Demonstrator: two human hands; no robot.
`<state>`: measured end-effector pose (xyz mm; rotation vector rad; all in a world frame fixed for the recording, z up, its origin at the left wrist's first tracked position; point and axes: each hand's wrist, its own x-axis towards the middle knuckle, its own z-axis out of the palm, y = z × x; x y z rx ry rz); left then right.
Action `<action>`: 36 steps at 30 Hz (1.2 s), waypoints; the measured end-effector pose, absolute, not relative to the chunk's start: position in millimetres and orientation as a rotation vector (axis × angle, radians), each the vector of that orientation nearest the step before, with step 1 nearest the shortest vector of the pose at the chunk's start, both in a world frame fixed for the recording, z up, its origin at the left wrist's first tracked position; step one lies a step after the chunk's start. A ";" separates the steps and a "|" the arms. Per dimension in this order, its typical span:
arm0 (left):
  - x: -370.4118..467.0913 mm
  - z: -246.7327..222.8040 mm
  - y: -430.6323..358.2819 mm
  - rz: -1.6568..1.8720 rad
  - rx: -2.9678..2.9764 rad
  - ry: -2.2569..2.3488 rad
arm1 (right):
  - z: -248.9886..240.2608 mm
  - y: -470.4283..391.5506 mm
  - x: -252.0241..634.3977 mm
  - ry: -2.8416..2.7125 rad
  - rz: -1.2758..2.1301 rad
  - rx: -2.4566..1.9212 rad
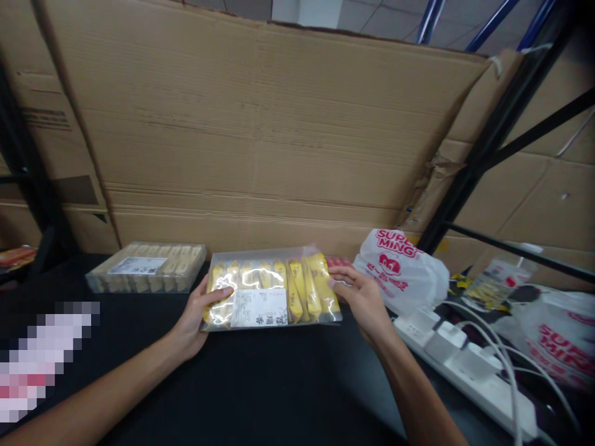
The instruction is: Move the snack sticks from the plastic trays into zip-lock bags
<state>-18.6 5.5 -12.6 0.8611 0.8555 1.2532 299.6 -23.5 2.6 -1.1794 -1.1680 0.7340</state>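
Note:
A clear plastic package with several yellow sachets in a row and a white label is held at the middle of the view, above the black table. My left hand grips its left end, thumb on top of the plastic. At the right end my right hand holds the package's edge, with part of its fingers hidden behind it. Left of the hands, a second clear package of beige sachets with a white label lies on the table.
On the right are a white bag with red print, a white power strip with plugs and cables, a clear plastic container and another printed bag. A cardboard wall stands behind the black table.

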 end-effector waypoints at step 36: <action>0.2 67.8 25.9 1.533 2.213 0.707 | 58.5 -22.6 242.7 -1.525 0.256 -0.806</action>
